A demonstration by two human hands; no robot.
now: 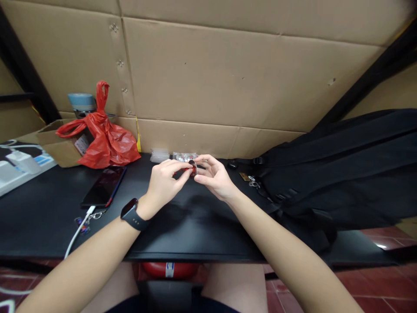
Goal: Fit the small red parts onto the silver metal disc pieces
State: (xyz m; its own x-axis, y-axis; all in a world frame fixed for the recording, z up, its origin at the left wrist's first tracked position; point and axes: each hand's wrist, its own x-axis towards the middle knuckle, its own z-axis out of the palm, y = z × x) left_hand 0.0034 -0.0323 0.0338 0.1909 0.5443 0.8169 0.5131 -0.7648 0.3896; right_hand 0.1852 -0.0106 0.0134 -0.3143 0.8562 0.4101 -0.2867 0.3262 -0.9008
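Above the middle of the black table (195,234), both my hands meet at a small round disc with a silvery rim (194,167). My right hand (215,176) grips the disc by its edge between thumb and fingers. Against the disc's left face, my left hand (167,180) pinches something small and red (190,171); its kind is too small to make out. A dark watch (134,214) is on my left wrist. Just behind the hands lie a clear plastic packet (184,157) and a stack of translucent pieces (159,155).
A red plastic bag (109,141), a cardboard box (61,148), a phone (104,187) with a white cable (76,234) and a power strip (26,169) occupy the left. On the right rests a black backpack (352,169) with keys (254,181) nearby. A cardboard wall (208,78) closes the back.
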